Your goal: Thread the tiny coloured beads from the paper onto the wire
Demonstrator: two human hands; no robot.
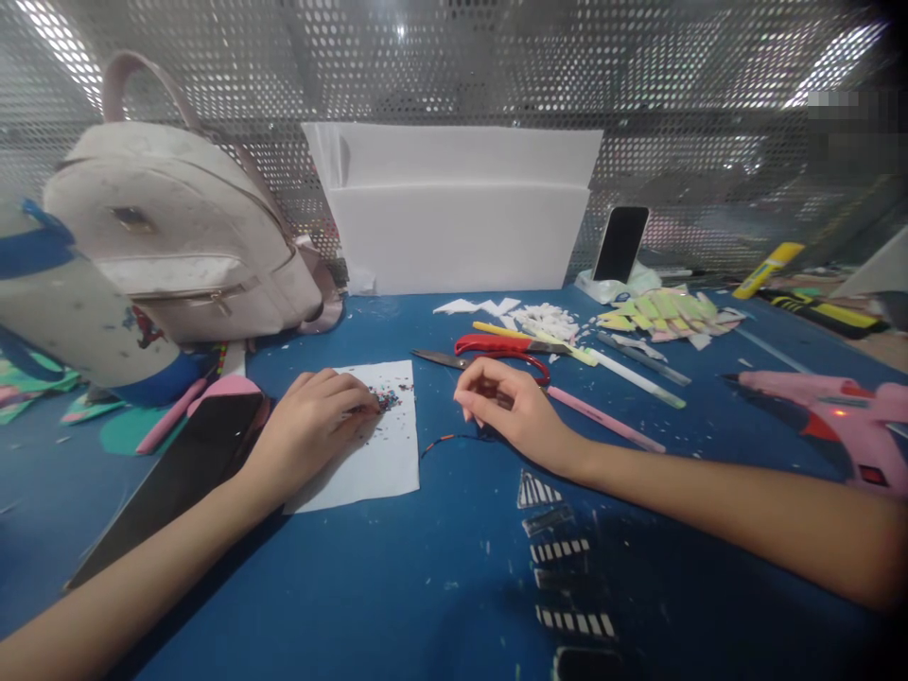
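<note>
My left hand (319, 416) rests on a sheet of white paper (383, 473). Its fingers are bent together, with the tips at a small heap of tiny multicoloured beads (389, 397); whether a bead is between them is hidden. More beads lie scattered around the heap. To the right, my right hand (507, 407) is closed in a pinch, and what it holds is too small to make out. A thin beaded string (446, 438), dark with orange parts, lies on the table and runs under this hand. Just behind it are red-handled scissors (489, 347), blades pointing left.
A dark phone (181, 473) lies beside my left forearm, near a bottle (85, 303) and backpack (184, 236). A pink glue gun (829, 407) lies right, its light glowing. Pens (602, 419), white scraps (546, 322) and a propped phone (621, 244) are behind. Striped pieces (560, 550) lie in front.
</note>
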